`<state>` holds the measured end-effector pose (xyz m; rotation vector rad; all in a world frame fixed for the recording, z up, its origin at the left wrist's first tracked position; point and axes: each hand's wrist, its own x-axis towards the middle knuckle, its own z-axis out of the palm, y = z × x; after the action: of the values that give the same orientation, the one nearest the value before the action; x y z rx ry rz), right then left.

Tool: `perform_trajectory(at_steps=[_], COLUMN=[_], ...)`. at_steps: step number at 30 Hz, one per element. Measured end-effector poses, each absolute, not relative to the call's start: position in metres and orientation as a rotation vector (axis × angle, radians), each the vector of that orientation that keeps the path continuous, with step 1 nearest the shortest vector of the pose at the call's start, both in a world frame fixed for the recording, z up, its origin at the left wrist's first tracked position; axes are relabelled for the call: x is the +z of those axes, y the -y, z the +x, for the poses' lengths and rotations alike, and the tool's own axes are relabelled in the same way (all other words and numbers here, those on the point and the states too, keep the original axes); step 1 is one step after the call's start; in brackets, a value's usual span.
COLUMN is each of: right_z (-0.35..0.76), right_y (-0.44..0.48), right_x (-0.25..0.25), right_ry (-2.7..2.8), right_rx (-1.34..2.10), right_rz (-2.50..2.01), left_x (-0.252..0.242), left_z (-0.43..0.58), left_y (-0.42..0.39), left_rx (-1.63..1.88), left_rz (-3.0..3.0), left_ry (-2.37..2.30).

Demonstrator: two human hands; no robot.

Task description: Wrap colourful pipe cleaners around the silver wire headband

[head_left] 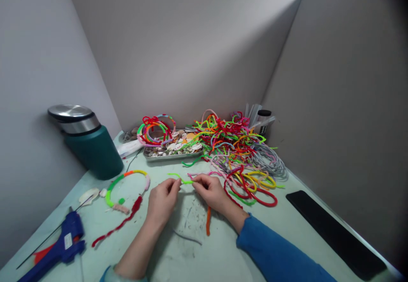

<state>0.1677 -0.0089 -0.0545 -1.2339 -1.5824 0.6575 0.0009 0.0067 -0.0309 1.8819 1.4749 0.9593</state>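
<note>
A bright green fuzzy strand (187,182) lay stretched between the two hands, just above the table (223,258). The left hand (162,199) pinched it between thumb and fingertips, and a thin green end showed beyond those fingers; the right hand (212,192) gripped the other end in the same way. Just beyond the right fingers ran a pink strand (215,173), while an orange piece (208,222) lay on the near side of that hand, and a grey strand (187,237) rested between the forearms. To the left of the left hand sat a fuzzy multicoloured ring (109,197), a dark red twisted length (132,214) near it, and farther out a blue glue gun (72,235) with a teal bottle (92,152) beyond. Ahead of the left hand stood a metal tray (172,158) of small pieces, with a bundle of coloured rings (154,133) over its left part. Ahead of the right hand rose a tangled heap of coloured strands (226,131), with a coil of grey cord (274,165) at its right. Well to the right of that hand lay a black slab (334,235).
</note>
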Motion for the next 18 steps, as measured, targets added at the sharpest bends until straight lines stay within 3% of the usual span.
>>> perform_trajectory(at_steps=[5,18], right_z=[0.1678,0.1682], right_y=[0.0071,0.0097], right_x=[-0.0575,-0.0557], right_ry=[1.566,1.586], right_rx=[0.675,0.693], right_rz=[-1.219,-1.167], left_x=[-0.0296,-0.0369], left_z=[0.0005,0.0007], left_y=[-0.0046,-0.0071], left_rx=[1.169,1.006], left_rz=[2.243,2.39], left_ry=[-1.335,-1.367])
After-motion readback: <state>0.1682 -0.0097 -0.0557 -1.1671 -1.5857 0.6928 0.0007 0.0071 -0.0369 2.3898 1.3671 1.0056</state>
